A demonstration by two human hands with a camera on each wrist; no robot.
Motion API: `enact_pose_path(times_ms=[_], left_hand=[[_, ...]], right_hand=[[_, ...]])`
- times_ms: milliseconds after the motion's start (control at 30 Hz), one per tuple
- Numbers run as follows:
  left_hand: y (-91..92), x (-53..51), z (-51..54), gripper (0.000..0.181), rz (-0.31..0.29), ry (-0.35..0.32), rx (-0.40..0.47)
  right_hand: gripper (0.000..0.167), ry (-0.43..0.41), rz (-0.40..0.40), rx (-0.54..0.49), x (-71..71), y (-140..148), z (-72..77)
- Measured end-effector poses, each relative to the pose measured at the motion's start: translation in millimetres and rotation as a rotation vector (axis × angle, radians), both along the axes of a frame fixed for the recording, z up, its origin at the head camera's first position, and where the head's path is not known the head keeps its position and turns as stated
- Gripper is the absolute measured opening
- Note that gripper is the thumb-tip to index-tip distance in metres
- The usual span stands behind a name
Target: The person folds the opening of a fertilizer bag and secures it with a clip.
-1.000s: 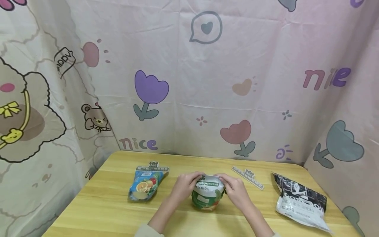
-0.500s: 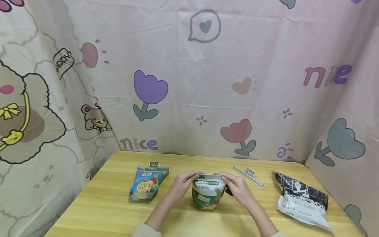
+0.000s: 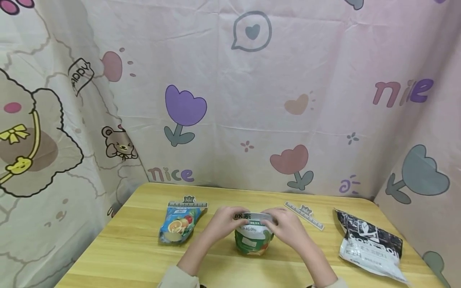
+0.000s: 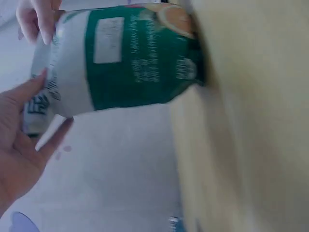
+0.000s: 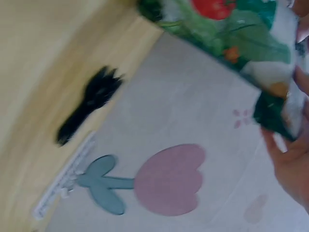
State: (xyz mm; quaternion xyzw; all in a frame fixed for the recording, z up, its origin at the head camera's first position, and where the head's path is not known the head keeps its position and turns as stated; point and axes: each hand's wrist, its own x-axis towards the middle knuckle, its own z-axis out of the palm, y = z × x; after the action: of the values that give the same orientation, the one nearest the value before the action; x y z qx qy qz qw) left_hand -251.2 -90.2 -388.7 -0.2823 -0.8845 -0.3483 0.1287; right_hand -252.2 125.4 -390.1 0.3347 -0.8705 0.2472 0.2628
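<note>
A green and white bag (image 3: 252, 240) stands upright on the table, its top edge folded over. My left hand (image 3: 225, 222) pinches the top left of the bag, thumb on the near face; in the left wrist view the thumb and fingers of that hand (image 4: 21, 145) lie on either side of the white top (image 4: 72, 63). The right hand (image 3: 286, 226) pinches the top right corner, and in the right wrist view this hand (image 5: 294, 164) holds the corner with its fingers behind.
A blue bag (image 3: 178, 226) closed with a piano-key clip (image 3: 187, 204) stands at left. Another such clip (image 3: 304, 216) lies behind my right hand, near a black scoop-like object (image 5: 89, 104). At right lies a black and white bag (image 3: 372, 248). A patterned curtain (image 3: 223, 160) hangs behind the table.
Both thumbs have come down onto the near face of the bag's top, and the hands have moved slightly inward. The top edge looks more folded than before.
</note>
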Motion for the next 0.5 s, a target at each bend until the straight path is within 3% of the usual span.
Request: enact_pose_path(times_ms=[100, 200, 300, 500], left_hand=[[5.7, -0.8, 7.8, 0.021, 0.015, 0.022, -0.112], [11.0, -1.6, 9.7, 0.021, 0.013, 0.003, -0.152], [14.5, -2.1, 6.1, 0.018, 0.015, 0.006, -0.119], [16.6, -4.8, -4.9, 0.011, 0.038, 0.182, -0.028]], right_hand=[[0.021, 0.031, -0.033, 0.093, 1.1, -5.6, 6.1], [0.017, 0.016, -0.071, 0.104, 2.3, -8.6, 6.1], [0.015, 0.058, -0.096, 0.070, 2.5, -10.5, 3.0], [0.016, 0.257, -0.094, -0.025, -1.6, -12.4, -5.2]])
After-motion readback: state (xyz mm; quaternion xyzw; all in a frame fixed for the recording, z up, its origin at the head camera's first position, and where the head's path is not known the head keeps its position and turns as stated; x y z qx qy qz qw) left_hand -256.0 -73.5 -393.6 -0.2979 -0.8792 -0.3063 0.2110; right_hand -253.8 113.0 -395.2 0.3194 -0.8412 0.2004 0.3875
